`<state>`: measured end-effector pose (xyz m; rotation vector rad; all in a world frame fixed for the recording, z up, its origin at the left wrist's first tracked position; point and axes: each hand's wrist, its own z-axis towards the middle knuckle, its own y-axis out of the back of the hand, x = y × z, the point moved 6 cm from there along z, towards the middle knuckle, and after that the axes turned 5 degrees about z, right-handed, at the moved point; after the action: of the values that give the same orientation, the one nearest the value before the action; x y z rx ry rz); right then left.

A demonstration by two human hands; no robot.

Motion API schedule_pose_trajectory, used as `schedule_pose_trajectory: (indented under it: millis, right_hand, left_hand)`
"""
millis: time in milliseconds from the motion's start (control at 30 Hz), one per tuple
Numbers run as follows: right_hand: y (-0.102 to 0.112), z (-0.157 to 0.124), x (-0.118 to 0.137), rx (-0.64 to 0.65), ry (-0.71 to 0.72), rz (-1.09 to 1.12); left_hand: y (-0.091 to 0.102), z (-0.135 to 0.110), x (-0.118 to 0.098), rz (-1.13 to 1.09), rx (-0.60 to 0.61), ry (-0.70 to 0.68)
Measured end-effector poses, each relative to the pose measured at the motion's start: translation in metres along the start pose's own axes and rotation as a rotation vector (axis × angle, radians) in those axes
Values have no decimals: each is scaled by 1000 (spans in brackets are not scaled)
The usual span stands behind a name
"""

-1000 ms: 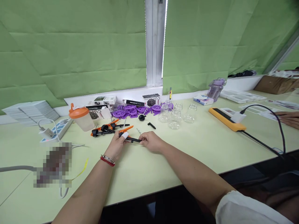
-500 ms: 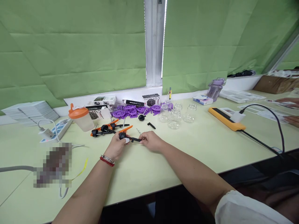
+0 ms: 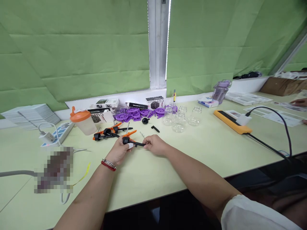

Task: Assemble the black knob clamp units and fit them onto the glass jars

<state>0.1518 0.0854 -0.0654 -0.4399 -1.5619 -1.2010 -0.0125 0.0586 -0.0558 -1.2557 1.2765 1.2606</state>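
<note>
My left hand (image 3: 119, 150) is closed around the thick round end of a black-and-orange plastic part (image 3: 137, 143), with a white wrap or pad on the thumb. My right hand (image 3: 154, 144) pinches the thin black far end of the same part. The part lies roughly level between both hands, just above the table (image 3: 148, 182). Beyond my left hand lie several similar black-and-orange parts (image 3: 105, 133). A small black angled piece (image 3: 155, 128) and a round black knob (image 3: 145, 121) rest past my right hand.
Purple spoked plastic pieces (image 3: 133, 113) are heaped by the wall, with printed boxes (image 3: 105, 116) beside them. Several clear bottles (image 3: 179, 124) stand upright. An orange-lidded cup (image 3: 84, 120) and white power strip (image 3: 63, 132) are left; a yellow power strip (image 3: 232, 123) is right. Another person's hand (image 3: 299, 102) is far right.
My left hand has shifted slightly, and more of the orange piece on the held part shows. At the far right, the other person's hands have drawn back to the right.
</note>
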Motion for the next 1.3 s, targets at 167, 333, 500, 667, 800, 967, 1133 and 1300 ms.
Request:
schedule_pose_trajectory:
  millis: [167, 333, 500, 667, 800, 967, 1133, 1300]
  right_hand:
    - [-4, 0, -2, 5, -16, 32]
    - [-21, -3, 3, 21, -57, 247]
    - [-42, -13, 20, 88, -105, 523]
    - [-42, -17, 33, 86, -34, 625]
    - [-39, -17, 35, 97, -5, 662]
    - [-40, -21, 42, 131, -6, 742]
    - [-41, -25, 47, 162, -28, 789]
    - [-38, -22, 42, 130, -85, 873]
  left_hand:
    - [0, -2, -5, 1, -24, -28]
    - [3, -3, -21, -66, -198, -277]
    - [-6, -7, -29, 73, -121, -483]
    - [-9, -19, -42, 329, -102, -659]
    - [-9, -20, -48, 490, -125, -700]
    - [-6, -15, -45, 485, -181, -723]
    - [-1, -12, -41, 445, -182, -730]
    - [1, -11, -45, 694, -159, -723]
